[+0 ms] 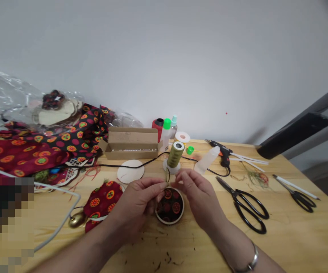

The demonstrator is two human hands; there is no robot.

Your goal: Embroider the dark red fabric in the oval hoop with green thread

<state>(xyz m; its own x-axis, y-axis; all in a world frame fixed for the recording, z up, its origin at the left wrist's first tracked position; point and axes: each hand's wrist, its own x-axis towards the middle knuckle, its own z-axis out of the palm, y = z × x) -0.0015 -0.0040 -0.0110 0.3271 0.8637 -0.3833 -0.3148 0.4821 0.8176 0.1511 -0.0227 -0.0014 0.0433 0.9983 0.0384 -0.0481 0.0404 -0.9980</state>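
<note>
My left hand (pixel 145 197) pinches a short olive cord loop (pixel 167 176) at the upper edge of a small round disc (pixel 169 206) covered in dark patterned fabric with a pale rim. Just right of the loop, my right hand (pixel 194 189) has thumb and forefinger closed together; what is between them, if anything, is too small to make out. Behind both hands stands an olive thread spool (pixel 175 155). To the left lie red patterned fabric pieces (pixel 103 200) and a brass bell (pixel 77 219).
Scissors (pixel 243 204), smaller scissors (pixel 299 199) and a glue gun (pixel 222 151) lie at right. A white bottle (pixel 208 160) leans behind my right hand. Farther back are a cardboard box (pixel 132 151) and a green-capped bottle (pixel 166 134). Patterned cloth (pixel 67 134) fills the left; a black cable (pixel 113 165) crosses the table.
</note>
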